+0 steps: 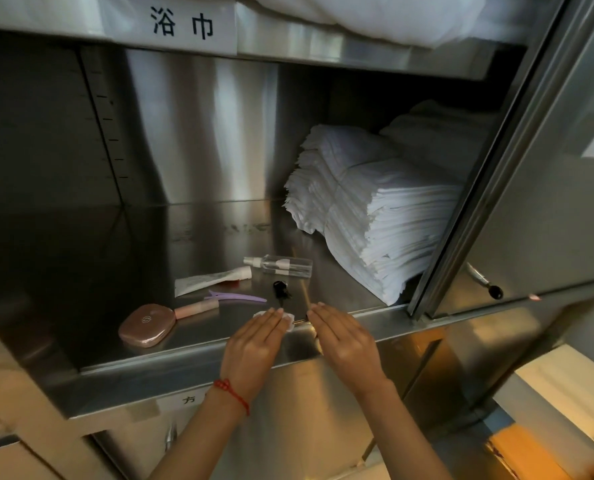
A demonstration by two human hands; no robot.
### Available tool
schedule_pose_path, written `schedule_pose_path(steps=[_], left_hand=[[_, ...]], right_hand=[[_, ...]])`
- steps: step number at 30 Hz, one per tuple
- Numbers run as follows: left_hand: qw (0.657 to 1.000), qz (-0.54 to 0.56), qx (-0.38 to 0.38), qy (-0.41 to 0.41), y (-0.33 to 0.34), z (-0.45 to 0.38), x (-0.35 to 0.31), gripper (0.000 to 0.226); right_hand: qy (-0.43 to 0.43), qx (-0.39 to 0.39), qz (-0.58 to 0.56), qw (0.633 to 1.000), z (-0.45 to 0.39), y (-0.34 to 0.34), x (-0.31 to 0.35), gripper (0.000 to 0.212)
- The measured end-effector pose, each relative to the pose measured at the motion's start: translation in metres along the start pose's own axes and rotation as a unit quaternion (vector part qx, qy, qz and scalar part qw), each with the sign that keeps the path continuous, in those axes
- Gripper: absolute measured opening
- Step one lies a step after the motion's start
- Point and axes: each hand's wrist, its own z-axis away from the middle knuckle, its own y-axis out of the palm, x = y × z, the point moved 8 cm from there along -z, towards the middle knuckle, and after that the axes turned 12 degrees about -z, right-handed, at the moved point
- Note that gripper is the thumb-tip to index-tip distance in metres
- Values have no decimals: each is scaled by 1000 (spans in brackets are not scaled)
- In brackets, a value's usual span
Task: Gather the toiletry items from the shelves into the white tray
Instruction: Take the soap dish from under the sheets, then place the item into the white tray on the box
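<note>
Toiletries lie lower centre of frame on steel shelf (219,233): spray bottle (281,265), white tube (212,280), purple clip (236,298), pink compact mirror (148,325), small black item (281,289), white pad (290,320) at shelf front edge. Left hand (254,348) flat, fingers straight, tips resting on white pad. Right hand (345,344) just beside, fingers straight, holding nothing; thin metal piece between hands, identity unclear. White tray not in view. Folded towels (375,216) right of centre. Advice: pinch pad at its edge, lift clear, then work outward to bottle and tube.
</note>
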Motion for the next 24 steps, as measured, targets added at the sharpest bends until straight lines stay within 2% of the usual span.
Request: schedule_pose_path(steps=[4, 8, 11, 24], left_hand=[[999, 18, -32, 16, -7, -7, -15, 52], [996, 29, -78, 41, -9, -13, -35, 24], [994, 32, -92, 50, -9, -19, -51, 31], [985, 77, -127, 90, 12, -58, -151, 30]], right_hand=[[11, -3, 20, 1000, 5, -21, 5, 37], [14, -20, 49, 999, 13, -45, 4, 31], [15, -37, 76, 996, 21, -61, -1, 20], [38, -58, 136, 988, 82, -139, -54, 19]])
